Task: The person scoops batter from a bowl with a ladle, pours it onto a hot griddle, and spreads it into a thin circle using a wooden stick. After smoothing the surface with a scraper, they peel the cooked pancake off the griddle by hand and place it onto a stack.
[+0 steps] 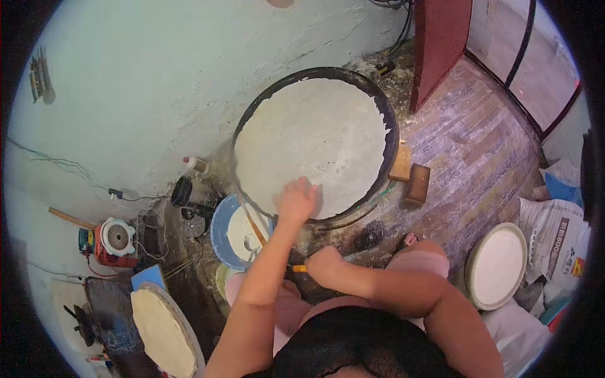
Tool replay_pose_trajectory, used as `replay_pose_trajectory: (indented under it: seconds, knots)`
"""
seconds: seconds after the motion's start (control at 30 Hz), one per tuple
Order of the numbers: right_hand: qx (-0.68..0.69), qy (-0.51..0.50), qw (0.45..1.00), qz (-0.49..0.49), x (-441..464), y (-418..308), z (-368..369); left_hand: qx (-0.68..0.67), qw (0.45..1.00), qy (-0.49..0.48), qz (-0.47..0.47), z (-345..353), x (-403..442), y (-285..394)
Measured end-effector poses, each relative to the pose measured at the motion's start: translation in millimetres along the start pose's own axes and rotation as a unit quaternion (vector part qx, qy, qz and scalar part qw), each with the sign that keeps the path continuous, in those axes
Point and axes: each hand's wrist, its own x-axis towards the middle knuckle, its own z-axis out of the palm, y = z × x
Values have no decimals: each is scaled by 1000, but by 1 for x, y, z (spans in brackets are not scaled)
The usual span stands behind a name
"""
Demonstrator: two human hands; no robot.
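A large, thin, pale flatbread covers most of a round black griddle, its edge ragged at the right. My left hand is over the flatbread's near edge, fingers apart and appearing to touch its surface. Below the griddle, close to my body, my right hand is closed round a tool with a yellow handle; the rest of that tool is hidden. Left of my left forearm, a blue basin holds white batter, with a wooden-handled ladle leaning in it.
A stack of pale flatbreads lies at lower left, near a red blower with cables. Two wooden blocks adjoin the griddle's right side. A tub of white contents and printed sacks stand at right. A wall rises behind.
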Motion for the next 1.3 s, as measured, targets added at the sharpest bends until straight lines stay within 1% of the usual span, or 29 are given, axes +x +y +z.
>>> replay_pose_trajectory:
  seconds: [0.07, 0.13, 0.2, 0.23, 0.3, 0.33, 0.4, 0.43, 0.47, 0.53, 0.57, 0.6, 0.63, 0.67, 0.73, 0.77, 0.83, 0.87, 0.93, 0.97, 1.07, 1.13, 1.23, 1.3]
  knots:
    - [-5, 32, 999, 20, -1, 0, 1, 1, 987, 130, 99, -6, -6, -21]
    - [-4, 27, 1000, 9, -4, 2, 0, -26, 987, 117, 103, -15, -16, -42]
    - [-13, 31, 999, 19, -1, 3, 6, -73, 960, 219, 157, -9, -22, -75]
    - [11, 26, 999, 31, -2, 3, 4, -73, 961, 217, 153, -14, -30, -83]
    - [8, 33, 999, 16, -7, 3, 2, -125, 966, 182, 132, -27, -48, -97]
    - [6, 44, 999, 5, -8, 4, 1, -126, 966, 182, 131, -25, -52, -109]
    - [4, 61, 998, -2, -6, 4, 9, -229, 956, 158, 97, -14, -56, -130]
    - [4, 78, 997, -8, -6, 5, 13, -228, 955, 171, 85, -7, -58, -140]
    - [-10, 49, 999, -4, -7, 3, 8, -229, 953, 183, 78, 1, -59, -147]
    - [-19, 48, 998, 28, -7, 1, 11, -280, 945, 169, 18, 10, -61, -150]
    - [-21, 51, 997, 53, -6, 0, 12, -287, 944, 163, 6, 12, -60, -152]
    - [-12, 35, 998, 44, -3, 0, 15, -293, 943, 155, -7, 12, -60, -151]
    - [-3, 20, 999, 35, -2, 0, 18, -291, 941, 174, 17, 9, -61, -147]
    - [-5, 24, 998, 57, -1, 0, 23, -290, 937, 193, 42, 4, -61, -143]
    - [0, 77, 997, 22, 1, 2, 30, -283, 942, 179, 19, 0, -60, -141]
    - [-4, 84, 996, 39, 1, 1, 31, -287, 940, 180, 38, -2, -62, -138]
    - [-20, 75, 997, 12, 2, 1, 32, -272, 939, 208, 30, -5, -66, -134]
    - [-24, 80, 996, 24, 3, 0, 34, -276, 937, 209, 44, -4, -66, -135]
    - [-30, 76, 997, 9, 5, 2, 33, -288, 935, 203, 45, -2, -65, -136]
    - [-18, 57, 998, 11, 2, 2, 25, -291, 933, 204, 54, -3, -65, -135]
    - [-35, 77, 996, 16, 4, 1, 29, -289, 932, 212, 56, -4, -68, -132]
    - [-39, 69, 997, 13, 6, 3, 32, -285, 938, 193, 41, -3, -66, -135]
    - [-18, 121, 992, -8, 4, 4, 36, -298, 930, 207, 54, 0, -67, -134]
    - [-8, 127, 992, -6, 6, 4, 39, -293, 931, 209, 55, -2, -68, -131]
